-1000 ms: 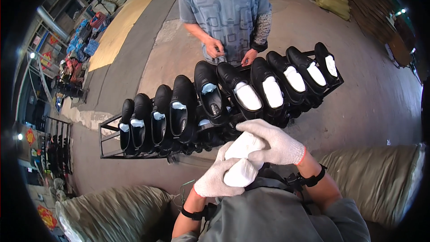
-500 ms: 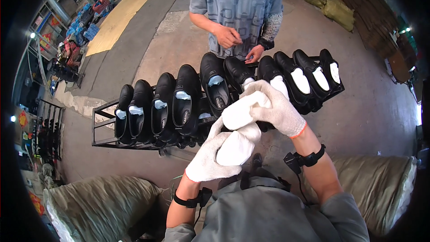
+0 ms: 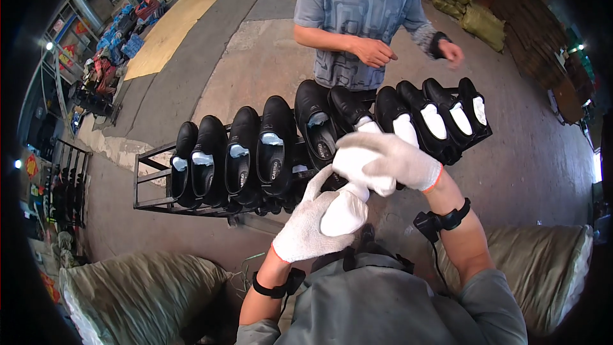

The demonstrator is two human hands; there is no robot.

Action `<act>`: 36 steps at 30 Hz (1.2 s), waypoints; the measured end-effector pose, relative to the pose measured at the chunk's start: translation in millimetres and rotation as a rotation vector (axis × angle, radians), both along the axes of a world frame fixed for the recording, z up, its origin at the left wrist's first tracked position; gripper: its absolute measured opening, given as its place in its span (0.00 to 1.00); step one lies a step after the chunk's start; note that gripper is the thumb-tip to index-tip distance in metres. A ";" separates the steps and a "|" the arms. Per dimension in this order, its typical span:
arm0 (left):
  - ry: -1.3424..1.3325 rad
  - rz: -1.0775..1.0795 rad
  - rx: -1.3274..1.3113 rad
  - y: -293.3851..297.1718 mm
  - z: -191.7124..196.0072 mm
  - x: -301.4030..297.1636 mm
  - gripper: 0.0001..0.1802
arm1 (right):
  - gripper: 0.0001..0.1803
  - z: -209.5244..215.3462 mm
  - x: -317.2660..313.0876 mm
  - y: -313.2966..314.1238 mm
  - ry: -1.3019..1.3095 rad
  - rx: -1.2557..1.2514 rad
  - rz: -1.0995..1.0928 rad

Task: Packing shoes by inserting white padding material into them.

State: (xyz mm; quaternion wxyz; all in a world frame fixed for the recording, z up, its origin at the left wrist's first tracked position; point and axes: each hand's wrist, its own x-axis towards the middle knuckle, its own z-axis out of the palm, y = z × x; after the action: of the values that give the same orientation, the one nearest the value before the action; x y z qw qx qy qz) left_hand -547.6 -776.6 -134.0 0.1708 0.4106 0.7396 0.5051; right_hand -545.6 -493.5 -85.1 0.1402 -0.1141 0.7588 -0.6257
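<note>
Both my hands wear whitish knit gloves with orange cuffs. My left hand (image 3: 310,227) wraps around a white, rounded shoe stuffer (image 3: 345,214) in front of the rack. My right hand (image 3: 402,161) is closed over another white stuffer (image 3: 351,165), just above and right of the first; its fingers are a little blurred. Behind them, a row of black slip-on shoes (image 3: 276,144) leans toe-up on a black metal rack (image 3: 153,204). Pale blue wads show in the left shoes' toes. White stuffers (image 3: 433,121) fill the openings of several shoes at the right.
Across the rack stands a co-worker (image 3: 357,19) in a grey patterned shirt, hands above the far side. Large wrapped bales (image 3: 140,294) flank me on both sides. Another rack (image 3: 67,185) stands far left; yellowish sacks (image 3: 482,25) lie at the back right.
My right hand has shifted right and slightly down with its stuffer; my left has moved slightly right. The co-worker has moved right, with both hands now away from the shoes.
</note>
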 end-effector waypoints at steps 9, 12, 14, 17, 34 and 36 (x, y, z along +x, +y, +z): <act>0.004 -0.083 0.098 1.8 -16.0 -23.4 0.45 | 0.36 -9.7 3.0 -20.0 -0.377 -0.528 -0.045; -0.075 -0.122 0.032 -7.3 -20.2 -26.1 0.50 | 0.40 1.4 -0.6 -24.4 -0.275 -0.024 0.036; -0.141 -0.117 0.055 -5.2 -21.2 -25.9 0.50 | 0.39 7.2 -2.3 -36.1 -0.260 0.067 -0.018; -0.200 -0.118 0.093 -3.6 -22.0 -25.3 0.50 | 0.38 -12.7 -5.6 -44.9 0.093 0.269 -0.105; 0.241 0.096 -0.351 33.1 -30.3 -38.0 0.47 | 0.36 -33.5 -85.5 -44.1 -0.039 0.688 -0.301; 0.240 0.107 -0.338 34.2 -29.8 -35.9 0.47 | 0.35 -39.0 -92.7 -51.8 0.067 0.817 -0.281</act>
State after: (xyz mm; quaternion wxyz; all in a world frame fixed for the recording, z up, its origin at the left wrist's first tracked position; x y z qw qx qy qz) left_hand -583.5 -742.4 -163.8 0.1209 0.3936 0.8495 0.3297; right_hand -638.3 -545.3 -124.1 0.0626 0.0346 0.9564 -0.2831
